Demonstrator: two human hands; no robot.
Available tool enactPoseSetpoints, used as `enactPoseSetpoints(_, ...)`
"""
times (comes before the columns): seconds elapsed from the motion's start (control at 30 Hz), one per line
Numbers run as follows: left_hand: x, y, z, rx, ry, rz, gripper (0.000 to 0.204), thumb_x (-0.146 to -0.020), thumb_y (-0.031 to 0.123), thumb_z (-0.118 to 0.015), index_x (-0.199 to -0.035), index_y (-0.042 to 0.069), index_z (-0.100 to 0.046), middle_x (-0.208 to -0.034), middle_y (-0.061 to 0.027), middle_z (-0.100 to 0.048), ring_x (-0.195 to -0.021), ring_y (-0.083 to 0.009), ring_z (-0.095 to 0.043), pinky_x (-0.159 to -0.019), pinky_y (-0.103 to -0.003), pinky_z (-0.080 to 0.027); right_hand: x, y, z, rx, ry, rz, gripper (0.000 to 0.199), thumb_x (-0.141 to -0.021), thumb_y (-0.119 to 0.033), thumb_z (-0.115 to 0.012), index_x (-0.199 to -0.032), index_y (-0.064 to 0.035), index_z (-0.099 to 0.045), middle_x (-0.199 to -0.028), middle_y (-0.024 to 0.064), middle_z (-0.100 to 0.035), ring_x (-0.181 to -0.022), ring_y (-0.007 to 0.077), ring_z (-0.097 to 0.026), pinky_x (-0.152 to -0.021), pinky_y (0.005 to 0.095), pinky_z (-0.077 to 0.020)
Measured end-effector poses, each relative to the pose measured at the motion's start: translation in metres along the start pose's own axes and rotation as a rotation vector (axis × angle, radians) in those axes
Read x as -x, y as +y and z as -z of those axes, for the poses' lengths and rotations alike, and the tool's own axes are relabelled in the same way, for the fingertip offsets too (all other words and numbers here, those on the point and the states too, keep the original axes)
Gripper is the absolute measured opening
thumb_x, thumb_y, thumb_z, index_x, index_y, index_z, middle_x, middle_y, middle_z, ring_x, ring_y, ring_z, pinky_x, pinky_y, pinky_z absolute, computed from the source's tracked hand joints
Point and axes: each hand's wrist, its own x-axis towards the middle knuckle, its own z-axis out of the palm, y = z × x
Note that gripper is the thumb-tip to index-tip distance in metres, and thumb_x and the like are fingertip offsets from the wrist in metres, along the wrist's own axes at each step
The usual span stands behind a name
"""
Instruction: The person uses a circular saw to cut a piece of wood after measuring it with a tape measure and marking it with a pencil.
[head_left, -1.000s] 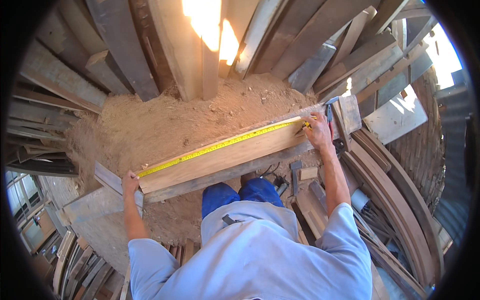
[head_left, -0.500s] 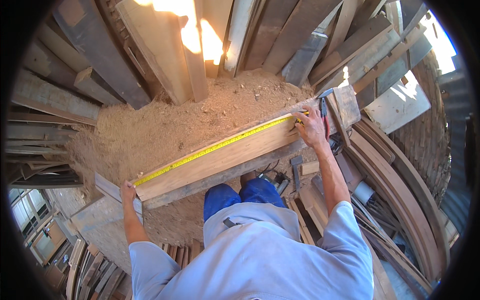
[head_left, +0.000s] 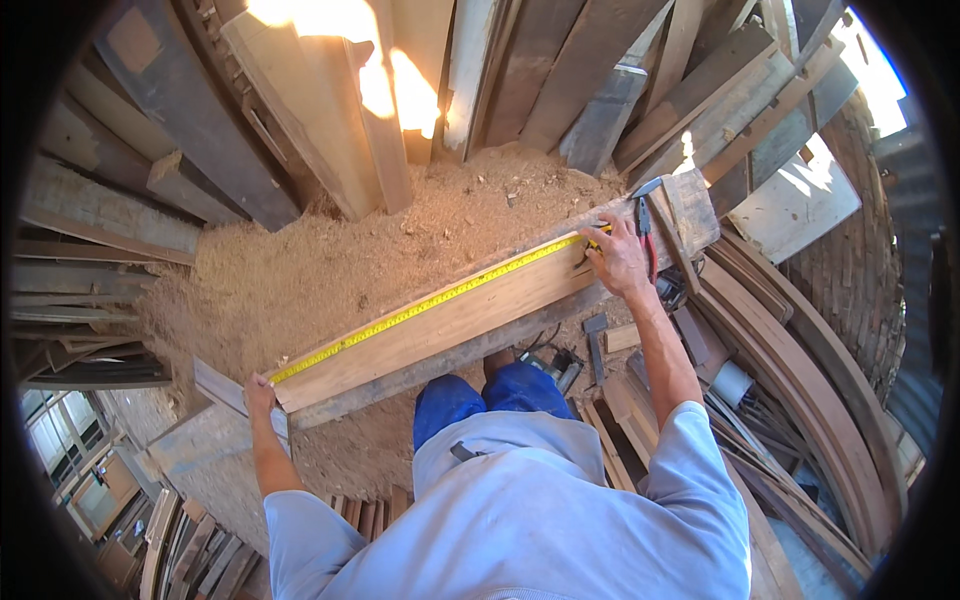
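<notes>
Yellow tape (head_left: 430,304) along pale board (head_left: 440,325)

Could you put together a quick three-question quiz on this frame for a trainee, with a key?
1. Multiple choice: What is stretched along the long, pale wooden board?
a) a white rope
b) a yellow measuring tape with dark markings
c) a black cable

2. True or false: The person's bare left hand is at the middle of the stretched tape.

3. Fill in the blank: The pliers with red handles lie just to the ____ of the person's bare right hand.

Key:
1. b
2. False; it is at the tape's left end.
3. right
</notes>
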Motion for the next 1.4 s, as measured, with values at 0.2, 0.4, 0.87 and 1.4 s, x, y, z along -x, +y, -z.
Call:
enactPoseSetpoints(0.2,0.002,0.0,0.001,0.024,0.01,-0.014,0.018,-0.08,0.011,-0.078,-0.083,0.004,-0.061,-0.081,-0.0153,-0.069,-0.081,-0.0353,-0.067,-0.075,-0.047,-0.052,0.0,0.0,0.001,-0.025,0.001,0.015,0.044,-0.075,-0.007,-0.076,-0.118,-0.0138,-0.072,-0.135,0.0174,-0.053,-0.123,0.0396,-0.05,-0.104,0.0473,-0.0443)
enactPoseSetpoints(0.4,0.0,0.0,0.0,-0.003,-0.004,-0.013,0.018,-0.08,0.011,-0.078,-0.083,0.004,-0.061,-0.082,-0.0161,-0.07,-0.081,-0.0359,-0.067,-0.076,-0.046,-0.052,0.001,-0.001,0.0,-0.02,0.019,0.02,0.045,-0.075,-0.005,-0.075,-0.118,-0.0129,-0.071,-0.134,0.0176,-0.054,-0.123,0.0396,-0.05,-0.105,0.0476,-0.0437)
enactPoseSetpoints(0.87,-0.005,-0.006,-0.009,0.005,0.038,-0.046,0.02,-0.077,0.014,-0.08,-0.08,0.005,-0.062,-0.082,-0.0167,-0.07,-0.081,-0.0361,-0.068,-0.077,-0.047,-0.053,0.007,0.003,-0.005,-0.016,0.064,0.024,0.045,-0.075,-0.003,-0.074,-0.119,-0.0126,-0.071,-0.132,0.0181,-0.056,-0.125,0.0391,-0.051,-0.106,0.0471,-0.0439)
enactPoseSetpoints(1.4,0.076,0.089,-0.006,0.17,0.118,-0.544,0.016,-0.077,0.022,-0.079,-0.093,0.019,-0.076,-0.122,-0.0145,-0.064,-0.119,-0.0338,-0.055,-0.103,-0.05,-0.041,0.052,-0.207,-0.046,-0.133,-0.655,0.129,0.043,-0.078,-0.021,-0.075,-0.119,-0.0104,-0.068,-0.108,0.0237,-0.067,-0.106,0.0432,-0.063,-0.095,0.0487,-0.0511)
